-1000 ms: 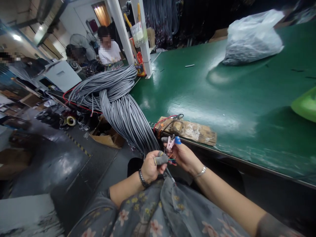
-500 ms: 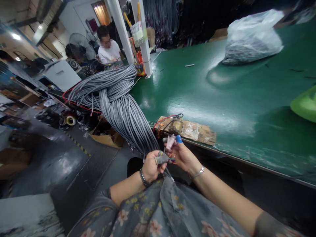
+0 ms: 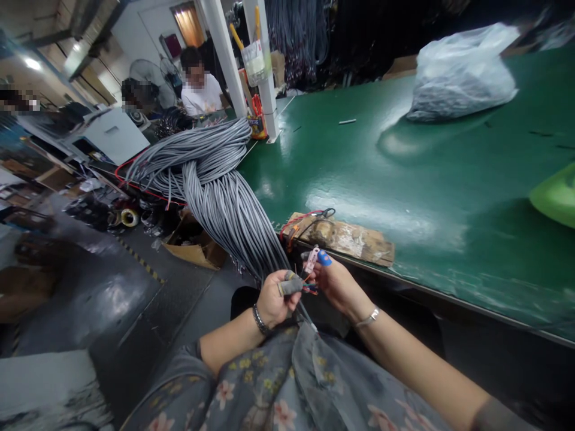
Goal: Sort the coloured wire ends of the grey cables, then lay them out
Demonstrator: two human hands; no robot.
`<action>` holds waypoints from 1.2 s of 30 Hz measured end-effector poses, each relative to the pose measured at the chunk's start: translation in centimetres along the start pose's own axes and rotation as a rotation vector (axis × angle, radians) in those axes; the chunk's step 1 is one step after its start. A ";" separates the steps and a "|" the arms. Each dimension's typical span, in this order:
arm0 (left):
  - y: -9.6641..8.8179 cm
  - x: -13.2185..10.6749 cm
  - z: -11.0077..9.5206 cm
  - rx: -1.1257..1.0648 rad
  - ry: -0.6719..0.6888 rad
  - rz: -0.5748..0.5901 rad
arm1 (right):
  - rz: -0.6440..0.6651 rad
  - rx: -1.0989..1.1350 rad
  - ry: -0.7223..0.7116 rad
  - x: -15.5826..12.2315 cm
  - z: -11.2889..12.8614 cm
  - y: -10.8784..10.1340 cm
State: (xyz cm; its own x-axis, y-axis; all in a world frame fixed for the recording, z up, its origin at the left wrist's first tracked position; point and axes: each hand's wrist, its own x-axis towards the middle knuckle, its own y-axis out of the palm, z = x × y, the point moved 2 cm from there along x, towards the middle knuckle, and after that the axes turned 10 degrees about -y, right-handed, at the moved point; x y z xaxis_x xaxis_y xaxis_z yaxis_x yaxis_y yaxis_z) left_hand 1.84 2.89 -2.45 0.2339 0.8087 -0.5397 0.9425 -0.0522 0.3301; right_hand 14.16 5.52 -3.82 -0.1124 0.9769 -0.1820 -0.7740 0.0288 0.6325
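My left hand (image 3: 275, 297), its thumb wrapped in a grey cover, is closed on the end of a grey cable. Several coloured wires (image 3: 309, 288) fan out from its grip toward the right. Facing it, my right hand (image 3: 338, 281) wears a blue cover on the thumb and pinches a small pinkish-white connector (image 3: 312, 260). Its rear fingers are partly hidden. A thin orange wire runs between the connector and the bunch; I cannot tell where it ends. Both hands are just off the bench's front edge, below a worn wooden block (image 3: 354, 239).
A thick bundle of grey cables (image 3: 229, 203) hangs over the green bench (image 3: 323, 161) on the left. A plastic bag (image 3: 462, 78) and a green object (image 3: 557, 194) lie on the right. A white post (image 3: 268, 102) stands behind. A cardboard box (image 3: 197, 245) sits below; a person (image 3: 200, 93) sits beyond.
My right hand has turned slightly, and the connector has shifted a little to the right and stands more upright. My left hand keeps its hold on the cable, moving only slightly.
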 end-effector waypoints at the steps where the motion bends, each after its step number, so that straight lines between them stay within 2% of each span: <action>1: 0.1 0.0 -0.1 -0.002 0.005 0.009 | -0.006 -0.022 0.001 0.0 0.0 0.0; 8: 0.4 -0.1 -0.7 -0.038 0.070 0.037 | 0.028 0.042 0.030 0.0 0.1 0.1; 12: 0.4 0.4 -0.2 -0.005 0.009 0.016 | -0.024 0.094 0.051 0.2 -0.3 -0.4; 15: 0.3 0.8 0.4 0.029 -0.034 0.015 | -0.012 0.100 0.050 0.3 -0.4 -0.4; 20: 0.2 0.9 0.9 0.055 -0.041 0.019 | -0.040 0.084 -0.023 0.4 -0.3 -0.2; 26: 0.2 0.5 0.6 0.034 -0.031 -0.011 | -0.046 0.103 0.044 0.2 -0.4 0.0; 32: 0.3 0.5 0.6 0.031 -0.031 0.002 | -0.076 0.122 0.041 0.1 -0.2 0.4; 36: 0.4 0.2 0.6 0.031 -0.010 0.012 | -0.039 0.172 0.100 -0.2 -0.3 0.2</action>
State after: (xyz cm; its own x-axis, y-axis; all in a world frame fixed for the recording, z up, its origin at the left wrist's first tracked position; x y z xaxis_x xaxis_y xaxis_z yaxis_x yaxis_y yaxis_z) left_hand 2.37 2.68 -2.92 0.2475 0.8022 -0.5434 0.9465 -0.0802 0.3127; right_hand 13.82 5.28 -3.85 -0.1525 0.9486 -0.2774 -0.6622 0.1103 0.7412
